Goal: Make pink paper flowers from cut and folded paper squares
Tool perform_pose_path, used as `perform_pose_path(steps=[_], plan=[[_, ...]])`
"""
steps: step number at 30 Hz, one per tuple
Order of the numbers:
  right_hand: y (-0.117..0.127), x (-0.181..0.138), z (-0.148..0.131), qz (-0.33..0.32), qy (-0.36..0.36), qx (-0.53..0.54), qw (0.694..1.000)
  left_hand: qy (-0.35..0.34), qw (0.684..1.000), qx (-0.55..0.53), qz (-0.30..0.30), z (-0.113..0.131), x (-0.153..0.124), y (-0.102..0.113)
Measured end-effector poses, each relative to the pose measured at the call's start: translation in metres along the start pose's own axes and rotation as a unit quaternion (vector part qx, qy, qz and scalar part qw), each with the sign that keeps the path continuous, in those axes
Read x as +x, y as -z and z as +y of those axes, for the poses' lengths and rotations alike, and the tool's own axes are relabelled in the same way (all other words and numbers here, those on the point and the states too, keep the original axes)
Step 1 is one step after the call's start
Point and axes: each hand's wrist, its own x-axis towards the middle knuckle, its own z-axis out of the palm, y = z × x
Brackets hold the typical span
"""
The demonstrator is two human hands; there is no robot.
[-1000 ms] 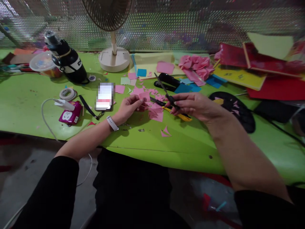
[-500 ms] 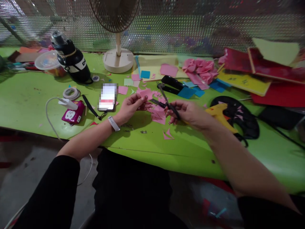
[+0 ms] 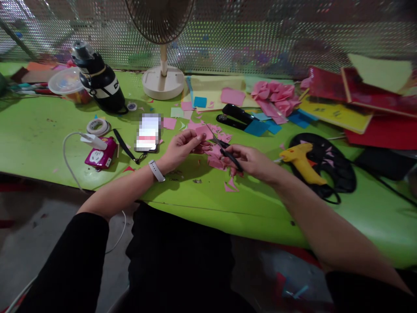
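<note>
My left hand (image 3: 186, 145), with a white band on its wrist, pinches a piece of pink paper (image 3: 203, 131) between thumb and fingers. Black scissors (image 3: 232, 159) are in my right hand (image 3: 246, 159), their handles in its fingers and their blades pointing up and left beside the paper's right edge. Whether the blades touch the paper I cannot tell. Beneath the hands lie many pink paper scraps (image 3: 215, 157), and a few pointed offcuts (image 3: 231, 186) sit nearer the table's front edge.
Behind the hands are a black stapler (image 3: 235, 117), a crumpled pink paper flower (image 3: 275, 98) and a fan (image 3: 163, 82). A yellow glue gun (image 3: 301, 161) rests on a black pad at right. To the left are a phone (image 3: 148, 132), a purple adapter (image 3: 101, 154), tape (image 3: 97, 126) and a black bottle (image 3: 102, 84).
The scissors have swung so their blades point further left, toward the pink paper. My right hand has shifted slightly down and left, uncovering more of the glue gun. My left hand keeps its pinch.
</note>
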Motion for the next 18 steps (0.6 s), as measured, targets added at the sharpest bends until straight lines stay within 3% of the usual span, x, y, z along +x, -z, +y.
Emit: perform_pose_path(steps=[18], plan=[[-0.001,0.002,0.006,0.005,0.018,0.011,1.000,0.018,1.000,-0.023,0.004,-0.003,-0.001,-0.002]])
